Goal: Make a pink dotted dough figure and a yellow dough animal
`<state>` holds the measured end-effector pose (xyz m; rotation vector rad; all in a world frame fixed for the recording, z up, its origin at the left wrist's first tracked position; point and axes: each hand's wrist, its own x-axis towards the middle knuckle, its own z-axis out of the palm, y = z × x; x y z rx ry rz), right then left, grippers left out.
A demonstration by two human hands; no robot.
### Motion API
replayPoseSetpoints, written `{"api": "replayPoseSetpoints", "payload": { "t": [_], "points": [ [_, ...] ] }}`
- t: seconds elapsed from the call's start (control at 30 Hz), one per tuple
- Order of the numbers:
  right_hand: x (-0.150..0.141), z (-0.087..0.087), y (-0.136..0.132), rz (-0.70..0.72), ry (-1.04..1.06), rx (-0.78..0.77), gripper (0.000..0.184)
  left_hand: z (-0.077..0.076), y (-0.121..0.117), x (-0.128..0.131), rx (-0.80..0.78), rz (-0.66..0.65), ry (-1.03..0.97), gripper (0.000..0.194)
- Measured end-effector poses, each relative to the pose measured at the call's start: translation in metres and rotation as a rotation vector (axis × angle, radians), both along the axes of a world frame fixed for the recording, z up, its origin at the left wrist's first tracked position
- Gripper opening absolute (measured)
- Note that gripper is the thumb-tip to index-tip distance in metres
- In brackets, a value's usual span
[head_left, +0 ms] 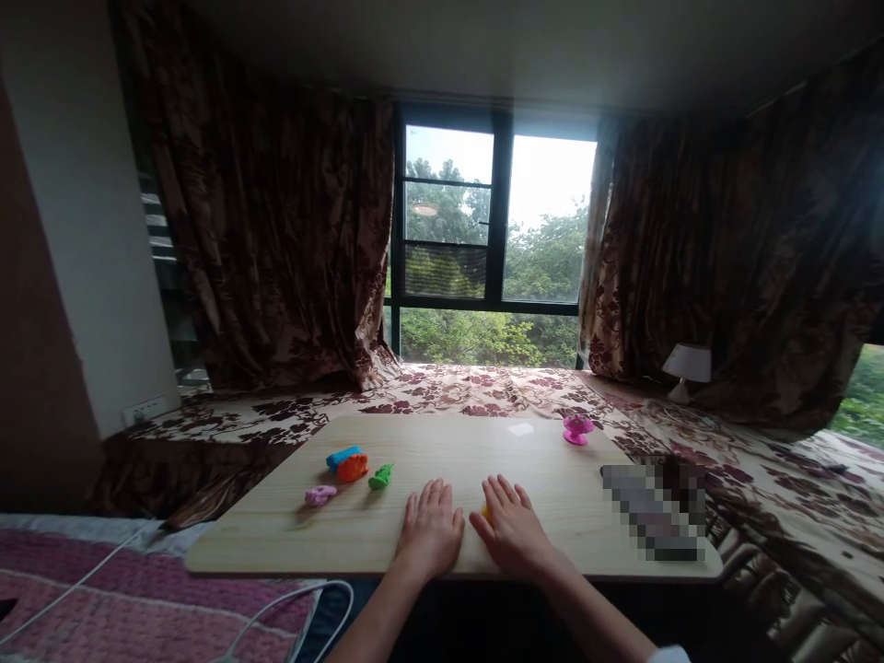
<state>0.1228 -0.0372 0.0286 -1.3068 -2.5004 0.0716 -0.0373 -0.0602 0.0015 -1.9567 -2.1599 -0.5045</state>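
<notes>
Fingers of the left hand stretched flat on the counter, lying close together with the thumb set off to the side; fingers of the right hand likewise straight, slightly spread, palm down over a small yellow thing, not visibly curled around it. Cannot tell how firmly pressed, with the underside hidden. Shows only as a sliver of yellow beside the right thumb, near the front edge of the counter. Probably light, judging by size; too covered to tell stiff from soft, or to read the shape. Could slide or roll under a flat palm on so smooth-looking a top, so best taken by opposite sides between thumb and forefinger, starting from the exposed edge. Likely just as light, and hard to break: the blue piece, orange piece, green figure and pale pink figure, all left of the left hand. Well apart, near the far right corner, a bright pink toy on a flared foot, perhaps easiest to hold at its narrow waist.
</notes>
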Motion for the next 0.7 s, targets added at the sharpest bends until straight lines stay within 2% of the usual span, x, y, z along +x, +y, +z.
{"api": "replayPoseSetpoints", "payload": {
  "t": [0.17,0.23,0.3,0.4,0.6,0.7],
  "points": [
    [-0.035,0.011,0.063,-0.126,0.060,0.055,0.039,-0.002,0.001,-0.001,-0.008,0.004,0.021,0.055],
    [-0.041,0.012,0.073,-0.142,0.077,0.073,0.032,-0.003,0.002,-0.002,-0.010,0.008,0.025,0.056],
    [-0.040,0.012,0.070,-0.124,0.079,0.080,0.032,-0.003,0.002,-0.002,-0.011,0.007,0.027,0.056],
    [-0.023,0.007,0.041,-0.042,0.049,0.059,0.036,-0.002,0.001,-0.001,-0.013,0.002,0.020,0.056],
    [0.039,-0.007,-0.053,0.129,0.003,0.002,0.052,0.001,0.000,0.002,-0.019,0.009,-0.002,0.055],
    [0.047,-0.010,-0.065,0.155,0.011,-0.010,0.059,0.003,0.000,0.003,-0.028,0.015,-0.001,0.054]
  ]
}}
